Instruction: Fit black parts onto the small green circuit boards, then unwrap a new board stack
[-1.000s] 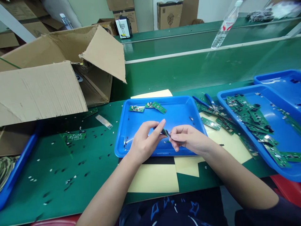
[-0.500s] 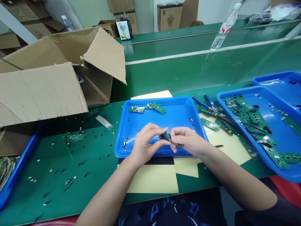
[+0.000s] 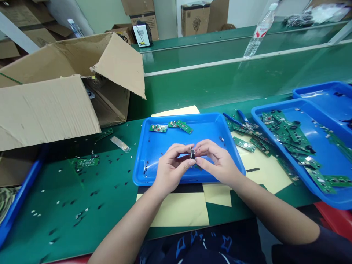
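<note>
Over the near half of a blue tray (image 3: 162,172), a small circuit board (image 3: 192,152) is held on edge with a black part on its right face. My left hand (image 3: 172,165) pinches it between thumb and fingers from the left. From the right, my right hand (image 3: 218,161) closes its thumb and fingertips on the board's black-part side; its exact grip is partly hidden by the fingers. Several green circuit boards (image 3: 158,128) lie at the tray's far side, and small dark bits (image 3: 145,168) are scattered along its left side.
Blue-handled pliers (image 3: 243,118) and loose boards (image 3: 244,144) lie right of the tray on yellow paper (image 3: 178,209). Another blue tray (image 3: 310,110) holds a pile of boards. An open cardboard box (image 3: 49,110) stands left. Dark and white scraps dot the green table (image 3: 110,198). A bottle (image 3: 258,35) stands behind.
The board has turned in my left hand, now nearly edge-on to me. My right hand has shifted slightly left and up, its fingers now spread along the board. The view has moved slightly.
</note>
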{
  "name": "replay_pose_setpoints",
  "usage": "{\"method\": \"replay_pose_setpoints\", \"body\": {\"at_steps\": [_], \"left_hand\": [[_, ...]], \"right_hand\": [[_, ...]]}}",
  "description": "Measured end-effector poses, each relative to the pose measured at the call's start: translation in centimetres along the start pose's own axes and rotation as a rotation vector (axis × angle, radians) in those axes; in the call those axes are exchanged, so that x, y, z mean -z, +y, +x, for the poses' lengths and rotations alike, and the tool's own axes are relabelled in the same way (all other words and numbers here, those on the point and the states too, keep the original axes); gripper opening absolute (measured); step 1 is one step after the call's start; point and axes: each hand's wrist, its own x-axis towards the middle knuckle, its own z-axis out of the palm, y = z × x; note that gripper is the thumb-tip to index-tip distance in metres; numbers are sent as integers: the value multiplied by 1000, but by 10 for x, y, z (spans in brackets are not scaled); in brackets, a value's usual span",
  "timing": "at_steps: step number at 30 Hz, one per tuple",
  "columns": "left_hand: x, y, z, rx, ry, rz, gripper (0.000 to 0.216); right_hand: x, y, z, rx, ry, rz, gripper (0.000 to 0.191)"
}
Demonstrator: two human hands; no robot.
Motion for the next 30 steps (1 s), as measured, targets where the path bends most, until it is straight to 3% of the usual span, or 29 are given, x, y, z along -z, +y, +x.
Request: {"method": "replay_pose_setpoints", "body": {"at_steps": [7,12,16,20,24,27,28,30], "left_hand": [[1,-3,1,29,8,-10,22],[-1,-1,0,48,-38,-45,23],[-4,0,-2,74,-55,-72,25],[-5,1,-1,208,-79,-158,26],[-3,4,0,241,-133,-156,25],[-1,4,1,158,-87,-64,24],[0,3,1,127,-75,-28,24],[3,2,1,65,-77,42,25]], "right_hand": [[1,0,3,-88,-52,109,13],[4,0,5,-114,-6,90,14],[6,-3,5,22,72,-160,10],[6,-4,4,294,221,-456,5],[7,0,4,444,397,-511,16],[11,0,4,364,482,-384,14],[12,-1,4,297,442,-343,7],[14,-4,5,129,292,-248,12]]}}
